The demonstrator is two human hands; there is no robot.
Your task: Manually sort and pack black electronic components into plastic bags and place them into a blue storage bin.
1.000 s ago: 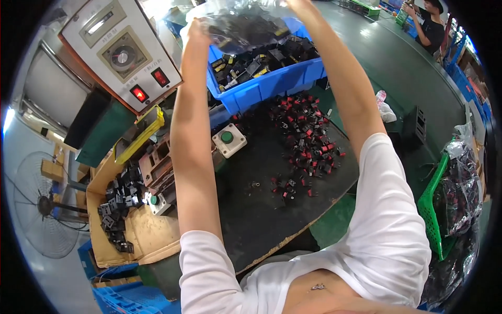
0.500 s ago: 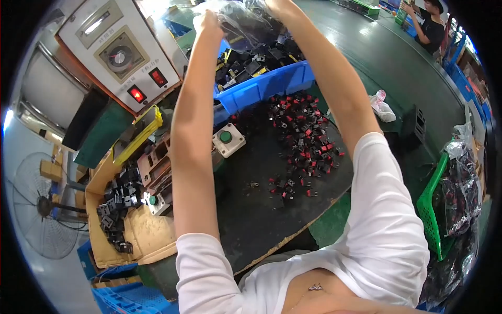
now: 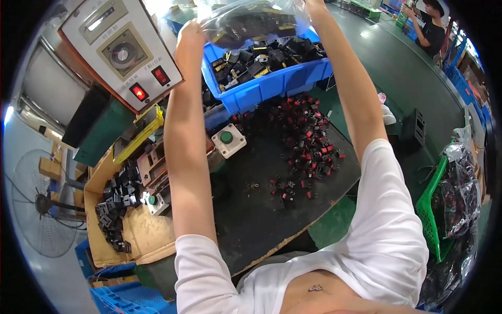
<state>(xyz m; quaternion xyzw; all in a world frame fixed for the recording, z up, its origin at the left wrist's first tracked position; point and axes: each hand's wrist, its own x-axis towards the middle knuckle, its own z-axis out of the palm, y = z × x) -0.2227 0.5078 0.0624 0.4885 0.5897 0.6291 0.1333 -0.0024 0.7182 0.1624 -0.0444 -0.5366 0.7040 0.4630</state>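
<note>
A clear plastic bag (image 3: 256,23) with black and yellow parts inside is stretched out at the top of the view. My left hand (image 3: 192,32) is closed on its left side. At the upper edge my right hand (image 3: 315,8) grips the opposite side, with its fingertips partly out of sight. Just below the bag stands a blue bin (image 3: 277,86) heaped with loose black parts (image 3: 256,63), some with yellow pieces. Small black-and-red switch-like parts (image 3: 308,138) lie in a pile on the dark tabletop (image 3: 240,209), between my forearms.
A control box (image 3: 123,55) with a dial and red switches rises at the left. Green push buttons (image 3: 226,137) sit in pale housings. A cardboard tray (image 3: 149,230) holds black parts. At right are a green basket (image 3: 431,220) and, farther back, a person (image 3: 431,31).
My hands have moved apart, the left one leftward and the right one rightward. The bag is spread wider between them, and more of the blue bin shows.
</note>
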